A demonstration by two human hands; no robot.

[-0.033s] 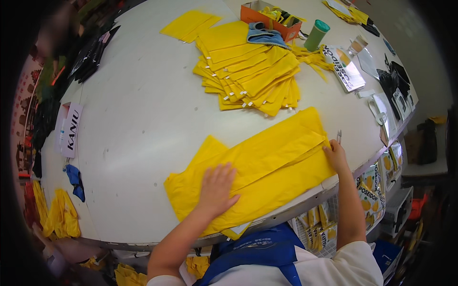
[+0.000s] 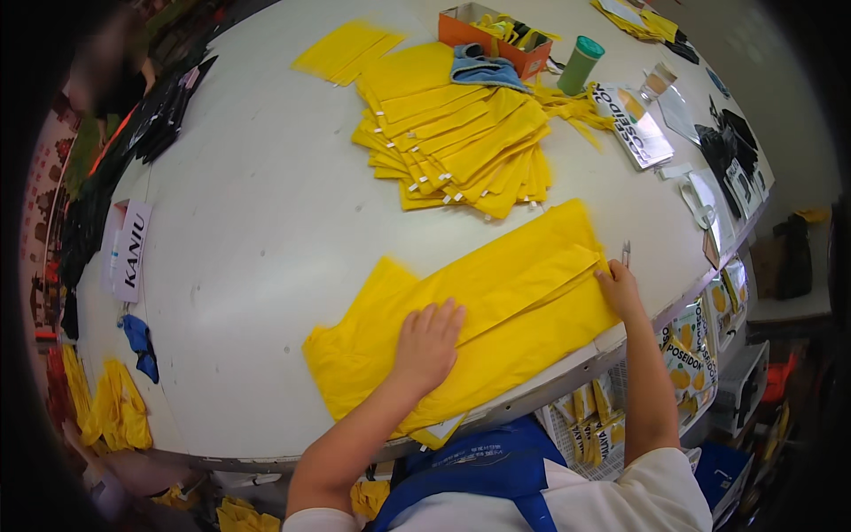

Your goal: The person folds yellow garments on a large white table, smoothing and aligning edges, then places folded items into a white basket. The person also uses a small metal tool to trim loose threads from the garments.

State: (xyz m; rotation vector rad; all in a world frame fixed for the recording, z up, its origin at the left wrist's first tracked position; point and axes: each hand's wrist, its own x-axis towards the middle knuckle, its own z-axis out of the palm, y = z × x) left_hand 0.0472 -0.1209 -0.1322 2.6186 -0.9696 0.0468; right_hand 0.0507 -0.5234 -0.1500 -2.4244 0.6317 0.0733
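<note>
A large yellow garment [image 2: 523, 275] of thin cloth lies partly folded on the white table [image 2: 239, 293], along its near edge. My left hand [image 2: 429, 346] rests flat on the middle of it, fingers stretched out. At the garment's right end my right hand [image 2: 619, 288] has its fingers closed on the edge of the cloth; the fingertips are partly hidden. A pointed flap sticks out at the upper left, and a white label shows at the near edge. Just beyond my right hand lies a small metal tool [image 2: 627, 254], perhaps thread snips.
A fanned stack of folded yellow garments [image 2: 479, 133] lies farther back, with blue cloth [image 2: 487, 69] on it. Behind stand an orange box [image 2: 534, 60] and a green bottle [image 2: 581, 66]. Printed packets [image 2: 634, 133] lie at right, a white box [image 2: 131, 248] at left. Packed bags fill baskets below.
My left hand has slid a little to the right and up across the yellow garment. My right hand keeps its hold on the right end. The view has shifted slightly.
</note>
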